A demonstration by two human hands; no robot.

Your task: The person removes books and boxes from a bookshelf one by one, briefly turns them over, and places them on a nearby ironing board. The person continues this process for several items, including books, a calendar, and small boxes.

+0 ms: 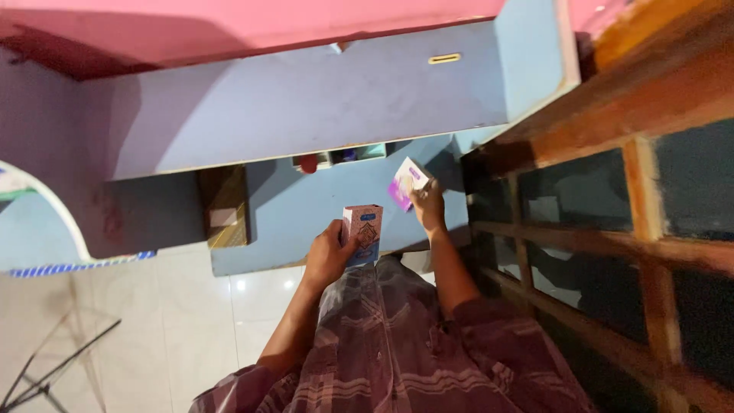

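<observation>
Left hand fingers closed around an upright patterned carton, right hand fingers gripping a tilted purple-and-white box just beyond, over a blue shelf, plaid shirt below

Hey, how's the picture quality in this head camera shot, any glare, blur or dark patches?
Head view: dim and soft overall, lines bowed by the wide lens; small glare spots on the white floor tiles; deep shadow under the blue shelf; the window frame at right is dark; the patterned box in the left hand and the purple-and-white box in the right hand look slightly blurred.
</observation>
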